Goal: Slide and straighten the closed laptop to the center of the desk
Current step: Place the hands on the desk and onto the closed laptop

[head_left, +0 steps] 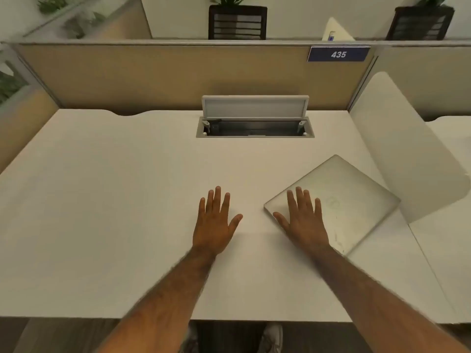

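Note:
A closed silver laptop (349, 197) lies on the white desk (102, 212) at the right side, turned about 45 degrees so that one corner points toward the back. My right hand (303, 220) lies flat on the laptop's near-left corner, fingers spread, palm down. My left hand (216, 220) is flat over the bare desk just left of the laptop, fingers apart and holding nothing. A narrow gap of desk separates the left thumb from the laptop's left corner.
An open cable box with a raised grey lid (254, 115) is set into the desk at the back middle. A white curved divider (402, 149) stands along the right edge, close to the laptop's right corner. A tan partition (165, 75) closes the back.

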Demonstrator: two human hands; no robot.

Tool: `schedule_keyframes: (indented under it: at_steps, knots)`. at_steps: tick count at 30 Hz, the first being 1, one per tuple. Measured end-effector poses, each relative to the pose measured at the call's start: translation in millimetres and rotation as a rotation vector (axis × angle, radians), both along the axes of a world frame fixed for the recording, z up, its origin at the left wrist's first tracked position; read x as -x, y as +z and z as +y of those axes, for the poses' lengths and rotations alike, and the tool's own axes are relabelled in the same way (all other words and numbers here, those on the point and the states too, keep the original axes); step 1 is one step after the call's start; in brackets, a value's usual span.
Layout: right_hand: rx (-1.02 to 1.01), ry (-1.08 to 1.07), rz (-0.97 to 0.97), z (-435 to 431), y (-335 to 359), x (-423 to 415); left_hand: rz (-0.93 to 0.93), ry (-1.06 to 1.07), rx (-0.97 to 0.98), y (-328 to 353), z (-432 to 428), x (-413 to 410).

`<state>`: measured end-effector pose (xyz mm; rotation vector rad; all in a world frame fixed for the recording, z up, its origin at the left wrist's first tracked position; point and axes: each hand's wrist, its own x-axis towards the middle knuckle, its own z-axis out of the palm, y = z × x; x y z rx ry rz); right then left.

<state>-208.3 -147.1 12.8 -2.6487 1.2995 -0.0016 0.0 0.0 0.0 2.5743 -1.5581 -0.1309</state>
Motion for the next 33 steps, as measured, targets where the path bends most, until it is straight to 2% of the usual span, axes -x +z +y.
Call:
schedule_keyframes:
  at_steps: [12, 22, 29, 33]
  knots:
    - [-0.025, 0.041, 0.087, 2, -43, 24, 0.091, 0.066, -0.09, -48, 1, 43]
    - [-0.052, 0.069, 0.021, 0, -50, 29, 0.095, 0.198, -0.097, -48, -14, 84]
    - [-0.089, 0.147, -0.011, -20, -49, 49, 0.11, 0.175, -0.097, -44, -27, 106]
    - [-0.083, 0.131, -0.006, -42, -47, 71, 0.055, 0.109, -0.115, -37, -36, 126]
